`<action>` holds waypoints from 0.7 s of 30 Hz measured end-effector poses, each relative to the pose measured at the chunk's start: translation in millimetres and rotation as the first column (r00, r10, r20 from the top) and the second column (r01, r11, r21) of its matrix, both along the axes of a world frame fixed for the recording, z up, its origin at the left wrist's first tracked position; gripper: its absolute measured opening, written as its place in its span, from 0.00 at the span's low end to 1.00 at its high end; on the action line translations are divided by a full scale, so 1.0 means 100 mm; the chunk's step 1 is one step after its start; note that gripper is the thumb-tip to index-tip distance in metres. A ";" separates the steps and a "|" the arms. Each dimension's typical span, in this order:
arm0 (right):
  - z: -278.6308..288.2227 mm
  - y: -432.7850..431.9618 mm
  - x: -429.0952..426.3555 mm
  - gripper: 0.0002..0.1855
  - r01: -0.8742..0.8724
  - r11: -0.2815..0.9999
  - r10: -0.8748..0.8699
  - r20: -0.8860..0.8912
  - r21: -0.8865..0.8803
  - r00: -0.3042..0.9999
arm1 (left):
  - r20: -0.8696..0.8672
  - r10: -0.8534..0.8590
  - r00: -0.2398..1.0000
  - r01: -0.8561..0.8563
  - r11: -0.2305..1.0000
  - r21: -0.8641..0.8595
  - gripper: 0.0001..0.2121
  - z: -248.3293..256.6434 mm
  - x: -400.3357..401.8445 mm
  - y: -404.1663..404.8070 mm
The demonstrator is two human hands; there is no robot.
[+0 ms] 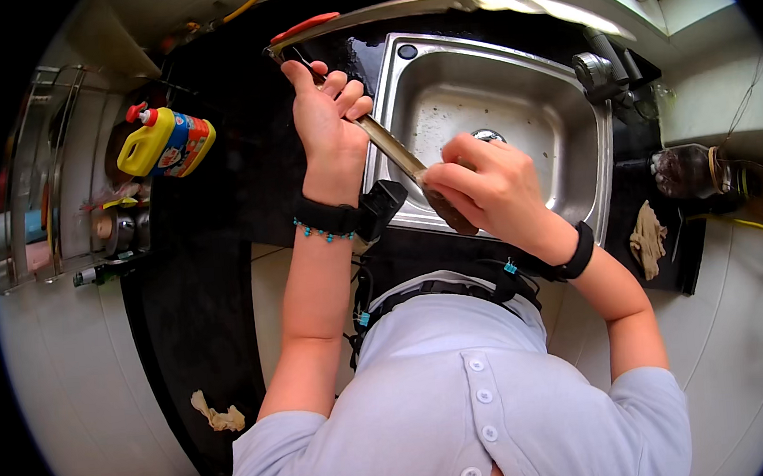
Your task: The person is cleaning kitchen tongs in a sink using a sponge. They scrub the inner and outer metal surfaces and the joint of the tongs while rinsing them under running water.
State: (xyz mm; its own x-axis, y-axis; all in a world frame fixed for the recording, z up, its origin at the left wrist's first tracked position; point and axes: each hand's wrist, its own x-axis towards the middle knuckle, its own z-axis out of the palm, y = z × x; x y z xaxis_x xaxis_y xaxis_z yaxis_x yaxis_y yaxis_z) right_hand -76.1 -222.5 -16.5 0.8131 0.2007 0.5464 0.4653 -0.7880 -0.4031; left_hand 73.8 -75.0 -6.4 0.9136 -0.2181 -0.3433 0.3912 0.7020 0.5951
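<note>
My left hand (332,109), palm up, has its fingers curled around the long handle of a metal kitchen utensil (388,141), which slants down to the right. The utensil's broad, dark lower end (449,213) lies partly behind my right hand (490,180). That hand's bent fingers close on the utensil where handle and head meet, and its fingertips are slightly blurred. Both hands are above the near left part of a stainless steel sink (406,113). Dark specks dot the basin floor, and a drain (488,135) shows just past my right knuckles.
Left of the sink stands a yellow pump bottle (166,141) with a red top. A grey faucet (599,70) is at the sink's right edge. Farther right are a glass jar (685,171) and a crumpled cloth (648,239). Another cloth (218,412) lies at lower left. A wire rack (51,168) stands far left.
</note>
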 end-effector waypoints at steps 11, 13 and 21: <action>-0.03 -0.01 -0.03 0.05 0.038 0.998 -0.037 -0.010 0.057 0.999 | 0.043 0.026 0.999 -0.025 0.999 -0.031 0.21 0.07 0.12 0.14; -0.06 -0.05 -0.11 0.06 0.008 0.998 -0.006 -0.036 0.055 0.999 | 0.091 0.055 0.994 -0.055 0.998 -0.003 0.22 0.08 0.14 0.24; -0.02 -0.01 -0.02 0.05 0.030 1.000 -0.030 -0.001 0.004 1.000 | 0.027 0.040 0.999 -0.039 0.999 -0.027 0.21 0.01 0.11 0.16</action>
State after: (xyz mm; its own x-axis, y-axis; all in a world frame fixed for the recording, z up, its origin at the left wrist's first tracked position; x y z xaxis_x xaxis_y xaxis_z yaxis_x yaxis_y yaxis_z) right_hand -78.4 -223.0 -19.0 0.8192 0.1737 0.5465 0.4410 -0.8001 -0.4067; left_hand 84.7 -58.8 -5.4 0.9308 -0.1901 -0.3122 0.3463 0.7320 0.5867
